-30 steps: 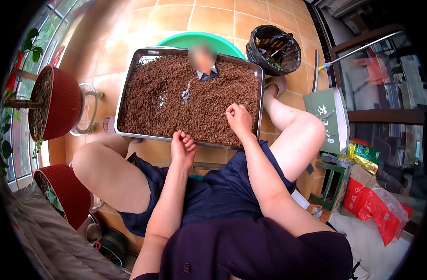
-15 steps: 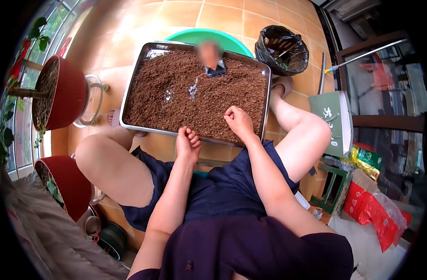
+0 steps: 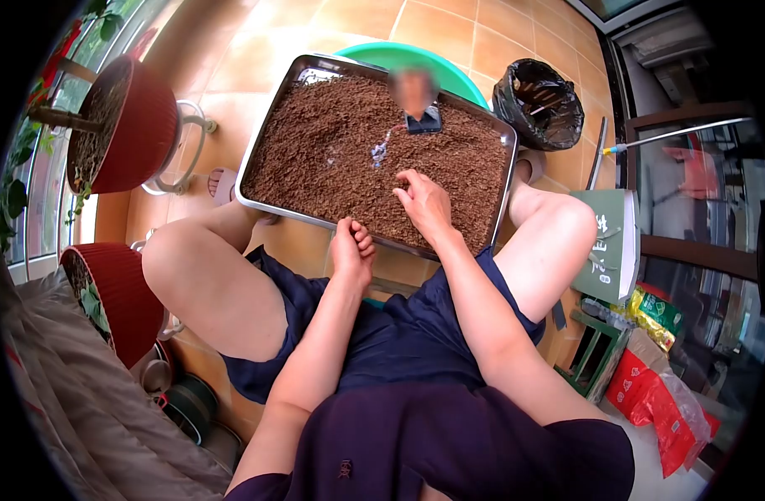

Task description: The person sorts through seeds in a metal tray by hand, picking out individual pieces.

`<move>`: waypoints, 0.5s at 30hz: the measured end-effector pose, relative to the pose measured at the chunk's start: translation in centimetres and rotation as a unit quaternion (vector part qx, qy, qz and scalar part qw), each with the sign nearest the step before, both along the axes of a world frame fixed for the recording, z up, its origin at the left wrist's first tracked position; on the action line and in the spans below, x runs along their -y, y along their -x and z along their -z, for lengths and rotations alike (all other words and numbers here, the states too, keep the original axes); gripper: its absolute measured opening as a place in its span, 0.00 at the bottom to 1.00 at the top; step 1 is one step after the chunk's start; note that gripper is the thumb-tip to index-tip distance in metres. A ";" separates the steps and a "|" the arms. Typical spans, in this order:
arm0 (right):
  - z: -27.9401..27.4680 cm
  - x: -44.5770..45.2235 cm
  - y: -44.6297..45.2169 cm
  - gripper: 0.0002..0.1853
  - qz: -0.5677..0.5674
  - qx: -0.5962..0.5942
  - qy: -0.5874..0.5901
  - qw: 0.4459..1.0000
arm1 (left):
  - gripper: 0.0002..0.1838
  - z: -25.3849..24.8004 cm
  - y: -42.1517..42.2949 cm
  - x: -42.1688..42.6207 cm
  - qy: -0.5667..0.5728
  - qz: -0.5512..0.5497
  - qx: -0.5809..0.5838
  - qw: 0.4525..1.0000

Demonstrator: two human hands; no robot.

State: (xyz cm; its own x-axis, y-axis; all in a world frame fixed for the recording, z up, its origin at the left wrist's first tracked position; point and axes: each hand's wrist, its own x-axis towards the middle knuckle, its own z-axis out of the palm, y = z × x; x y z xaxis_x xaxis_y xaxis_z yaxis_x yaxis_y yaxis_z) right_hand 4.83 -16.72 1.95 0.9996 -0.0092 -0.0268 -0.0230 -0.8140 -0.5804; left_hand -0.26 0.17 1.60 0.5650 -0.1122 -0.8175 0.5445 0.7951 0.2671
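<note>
A metal tray full of brown granules lies in front of me between my knees. My right hand hovers over or touches the granules near the tray's front right, with thumb and forefinger bent and a little apart. Just outside the front rim is my left hand, its fingers curled closed; anything inside them is hidden. Past my right hand, a small pale clump sits on the granules. A dark phone-like device rests farther back, with a blurred patch above its screen.
Behind the tray shows a green basin. A bin lined with a black bag stands at the back right, above a green book or box. Red plant pots line the left. A red plastic bag lies at lower right.
The view has shifted, so the tray sits higher and farther right. Relative to it, my right hand has moved left over the granules, its thumb and forefinger parting. My left hand stays curled.
</note>
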 end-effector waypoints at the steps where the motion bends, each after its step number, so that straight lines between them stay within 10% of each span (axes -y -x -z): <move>1: 0.3 -0.5 -0.4 0.10 -0.023 0.019 0.016 0.999 | 0.14 0.1 0.0 -0.2 0.000 0.000 0.000 1.000; 7: 2.2 -0.7 -1.5 0.05 -0.076 0.050 0.121 0.989 | 0.14 -0.1 0.0 -0.8 -0.001 -0.008 -0.002 1.000; 15: 1.3 6.5 0.8 0.11 0.177 -0.115 -0.014 0.977 | 0.14 -0.6 -0.2 0.5 -0.011 -0.007 0.011 1.000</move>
